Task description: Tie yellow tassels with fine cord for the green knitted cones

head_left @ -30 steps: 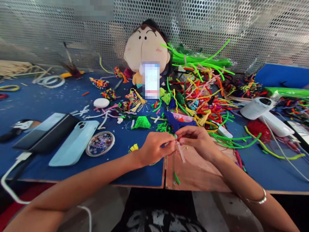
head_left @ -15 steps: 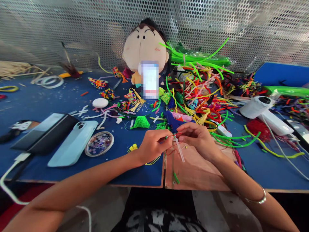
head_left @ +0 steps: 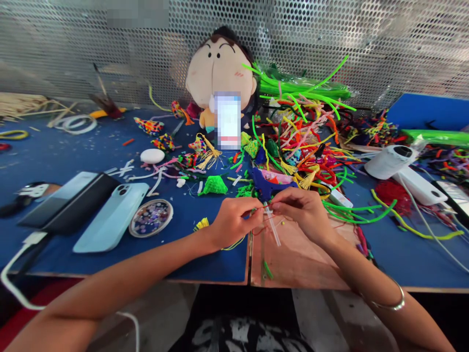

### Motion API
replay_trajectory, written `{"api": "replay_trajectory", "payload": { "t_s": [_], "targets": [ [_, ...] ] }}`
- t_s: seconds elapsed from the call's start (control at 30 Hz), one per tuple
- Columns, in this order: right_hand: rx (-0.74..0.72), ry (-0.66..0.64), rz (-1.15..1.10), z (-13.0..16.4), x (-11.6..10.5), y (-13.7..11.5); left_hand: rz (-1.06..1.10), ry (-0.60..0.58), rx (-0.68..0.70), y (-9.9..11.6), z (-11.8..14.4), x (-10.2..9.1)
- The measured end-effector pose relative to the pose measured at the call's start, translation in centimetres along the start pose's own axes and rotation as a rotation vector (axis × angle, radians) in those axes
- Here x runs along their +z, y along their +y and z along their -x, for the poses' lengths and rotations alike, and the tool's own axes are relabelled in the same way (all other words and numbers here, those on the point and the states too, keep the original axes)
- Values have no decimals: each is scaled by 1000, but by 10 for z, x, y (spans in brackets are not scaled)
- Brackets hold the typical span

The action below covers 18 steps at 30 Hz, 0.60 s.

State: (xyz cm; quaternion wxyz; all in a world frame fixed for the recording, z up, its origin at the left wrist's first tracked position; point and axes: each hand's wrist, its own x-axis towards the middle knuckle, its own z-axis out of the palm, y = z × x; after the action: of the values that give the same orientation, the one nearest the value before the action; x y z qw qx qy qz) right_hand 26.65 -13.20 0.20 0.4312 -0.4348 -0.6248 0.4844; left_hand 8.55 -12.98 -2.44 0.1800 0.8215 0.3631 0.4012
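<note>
A thin red thread (head_left: pixel 262 207) is pinched between the closed fingers of the left hand (head_left: pixel 230 222) and right hand (head_left: pixel 302 209), beside a clear plastic stick (head_left: pixel 273 229), above the brown board (head_left: pixel 300 264) on the tabletop (head_left: pixel 91 151); the piece looks unfinished, with loose thread ends hanging

- My left hand (head_left: pixel 231 222) is bare: no glove, no ring that I can make out, no watch.
- My left forearm is uncovered along its whole visible length, with no sleeve in sight.
- My right hand (head_left: pixel 306 208) is bare as well, its fingers unadorned as far as I can tell.
- On my right wrist sits a thin, plain silver-coloured bangle (head_left: pixel 392 301), a smooth round band.
- At the bottom edge I see my dark garment (head_left: pixel 242 332), black with a pale mottled print.
</note>
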Motion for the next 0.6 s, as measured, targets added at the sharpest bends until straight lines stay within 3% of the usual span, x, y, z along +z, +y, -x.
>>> {"api": "replay_trajectory", "payload": {
  "t_s": [0.23, 0.4, 0.6],
  "targets": [
    [-84, -4, 72, 2, -3, 3, 59, -107, -63, 0, -2, 0],
    [-88, -7, 93, 2, -2, 2, 77, -203, -32, 0, -3, 0],
    [-31, -9, 94, 4, 2, -2, -51, -121, 29, -2, -1, 0]
  ]
}}
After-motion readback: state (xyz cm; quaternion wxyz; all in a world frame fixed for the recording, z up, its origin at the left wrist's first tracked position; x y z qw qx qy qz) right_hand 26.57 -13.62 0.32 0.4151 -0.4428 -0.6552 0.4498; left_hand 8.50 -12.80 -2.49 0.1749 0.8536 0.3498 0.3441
